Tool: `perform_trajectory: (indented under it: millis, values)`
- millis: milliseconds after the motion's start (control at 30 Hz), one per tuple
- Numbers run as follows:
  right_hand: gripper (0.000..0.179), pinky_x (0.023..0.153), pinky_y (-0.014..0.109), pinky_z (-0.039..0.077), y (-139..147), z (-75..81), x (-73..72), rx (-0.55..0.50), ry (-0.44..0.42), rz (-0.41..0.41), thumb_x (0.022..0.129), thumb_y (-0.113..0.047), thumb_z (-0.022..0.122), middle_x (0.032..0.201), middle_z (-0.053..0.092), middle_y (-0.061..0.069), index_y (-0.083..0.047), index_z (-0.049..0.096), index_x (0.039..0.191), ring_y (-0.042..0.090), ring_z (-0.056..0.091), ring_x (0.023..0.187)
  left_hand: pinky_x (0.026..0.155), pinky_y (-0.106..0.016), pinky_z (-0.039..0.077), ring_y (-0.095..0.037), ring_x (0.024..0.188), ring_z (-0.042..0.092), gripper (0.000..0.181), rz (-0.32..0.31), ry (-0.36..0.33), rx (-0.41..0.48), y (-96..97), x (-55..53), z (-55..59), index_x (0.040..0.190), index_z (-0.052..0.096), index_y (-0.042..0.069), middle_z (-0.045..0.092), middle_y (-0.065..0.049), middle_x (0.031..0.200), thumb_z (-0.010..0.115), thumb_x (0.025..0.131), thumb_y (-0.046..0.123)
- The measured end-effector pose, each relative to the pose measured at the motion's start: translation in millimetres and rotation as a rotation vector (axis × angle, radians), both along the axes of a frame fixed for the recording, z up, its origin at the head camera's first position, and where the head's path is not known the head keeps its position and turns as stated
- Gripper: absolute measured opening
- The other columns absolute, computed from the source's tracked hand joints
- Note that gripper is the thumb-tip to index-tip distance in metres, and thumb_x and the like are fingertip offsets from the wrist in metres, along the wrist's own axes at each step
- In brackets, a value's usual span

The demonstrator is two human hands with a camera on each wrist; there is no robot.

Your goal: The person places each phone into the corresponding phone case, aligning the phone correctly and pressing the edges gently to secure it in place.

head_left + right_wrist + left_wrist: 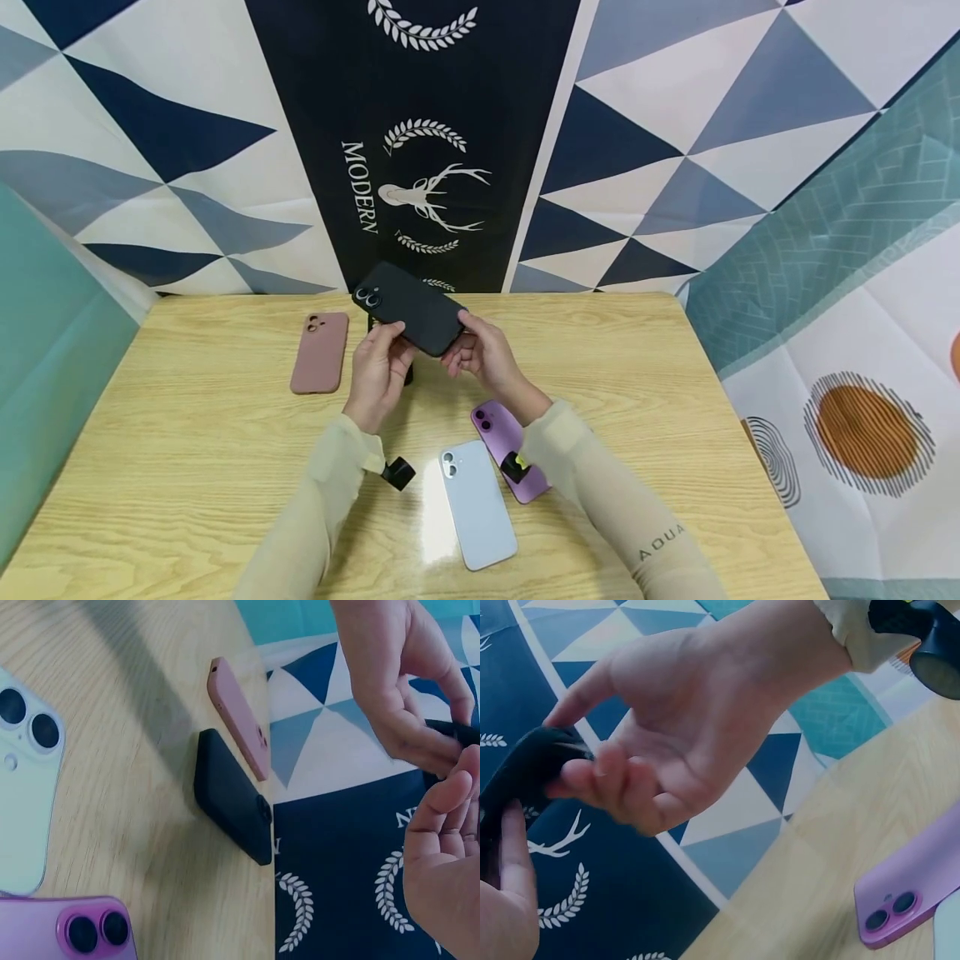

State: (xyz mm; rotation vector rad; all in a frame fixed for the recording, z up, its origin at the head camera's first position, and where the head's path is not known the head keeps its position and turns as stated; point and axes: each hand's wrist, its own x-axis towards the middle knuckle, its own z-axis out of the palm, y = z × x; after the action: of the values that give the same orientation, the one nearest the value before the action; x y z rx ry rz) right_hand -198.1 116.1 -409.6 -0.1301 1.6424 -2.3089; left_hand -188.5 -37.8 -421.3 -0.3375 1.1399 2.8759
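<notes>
Both hands hold a black phone case (411, 310) above the back of the table, its camera end toward the upper left. I cannot tell whether a phone sits inside. My left hand (378, 375) pinches its lower long edge, thumb on top. At the right end, my right hand (486, 354) grips the corner between thumb and curled fingers. Below lies a second black phone case (231, 796), mostly hidden in the head view. Left of it is a pink phone case (320, 354). A purple phone (531, 486) lies partly under my right forearm, beside a white phone (480, 506).
The wooden table (187, 467) ends at a patterned cloth backdrop (637, 150) just behind the hands. Teal cloth (52, 358) hangs on the left, and more printed cloth (825, 333) on the right. A small black camera (399, 473) is strapped at the left wrist.
</notes>
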Motion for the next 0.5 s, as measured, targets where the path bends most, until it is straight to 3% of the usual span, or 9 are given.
perform_trajectory:
  millis: [167,300,400,500]
  values:
    - [0.039,0.045,0.022,0.046,5,-2.3,-3.7,0.05,-0.048,-0.045,0.098,-0.035,0.032,0.055,0.061,-0.001,-0.006,0.055,0.083,0.011,0.052,0.043,0.059,-0.016,0.048,-0.004,0.063,0.056,0.015,-0.022,-0.029,-0.03,-5.8,0.5,0.2,0.09,0.057,0.01,0.057,0.004,0.076,0.043,0.096,0.012]
    - [0.041,0.047,0.022,0.046,8,-2.8,-6.5,0.089,-0.064,-0.064,0.099,-0.034,0.035,0.057,0.06,-0.001,0.001,0.056,0.095,0.011,0.052,0.045,0.054,-0.015,0.05,-0.003,0.057,0.06,0.02,-0.06,-0.041,-0.076,-7.7,3.1,1.0,0.108,0.054,0.006,0.061,0.004,0.077,0.041,0.097,0.017]
    - [0.043,0.047,0.021,0.046,8,-0.8,-8.4,0.107,-0.068,-0.067,0.099,-0.034,0.036,0.057,0.06,-0.001,0.005,0.054,0.103,0.011,0.051,0.046,0.059,-0.017,0.054,-0.006,0.066,0.065,0.03,-0.085,-0.067,-0.111,-8.1,4.0,1.5,0.122,0.049,0.005,0.063,0.002,0.089,0.041,0.097,0.019]
    - [0.044,0.047,0.02,0.044,7,1.9,-11.8,0.116,-0.078,-0.08,0.099,-0.033,0.038,0.057,0.059,0.0,0.007,0.052,0.11,0.011,0.05,0.045,0.059,-0.018,0.055,-0.006,0.067,0.066,0.029,-0.103,-0.096,-0.155,-7.5,2.8,1.1,0.12,0.051,0.005,0.063,0.002,0.089,0.043,0.096,0.019]
